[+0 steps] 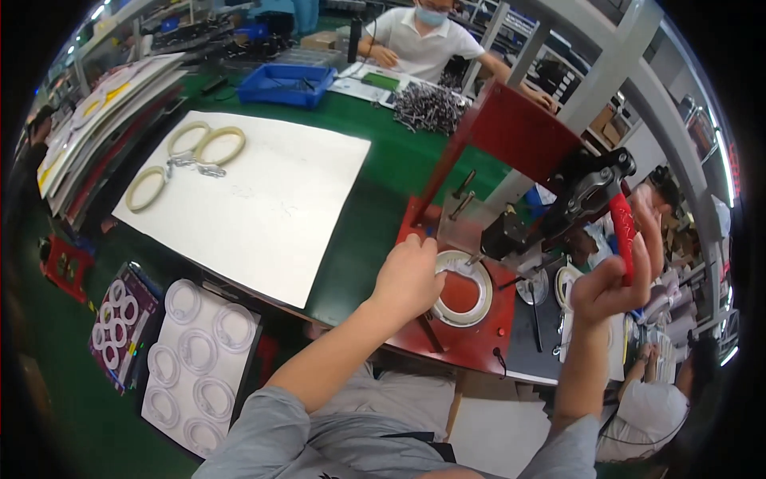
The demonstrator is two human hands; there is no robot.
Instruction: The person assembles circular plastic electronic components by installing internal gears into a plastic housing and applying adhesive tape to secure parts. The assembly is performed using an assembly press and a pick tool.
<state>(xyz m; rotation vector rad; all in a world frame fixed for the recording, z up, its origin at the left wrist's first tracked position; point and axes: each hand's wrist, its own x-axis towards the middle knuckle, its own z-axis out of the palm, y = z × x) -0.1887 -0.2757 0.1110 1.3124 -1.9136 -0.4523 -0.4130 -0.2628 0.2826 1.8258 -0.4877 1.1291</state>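
no readable text, no legible labels, numbers or signs

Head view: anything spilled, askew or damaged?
Two minor oddities. Small silvery pieces look strewn beside two overlapping pale rings on the white board, and slender metal parts lie in a jumbled heap beyond. No evident damage on the red press or the ring on its base.

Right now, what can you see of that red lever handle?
The red lever handle is a slim, rounded grip, apparently plastic or rubber, with pale streaks that may be marks or glare. It slants steeply downward from the black and metallic linkage at its upper end. The right hand holds its lower part.
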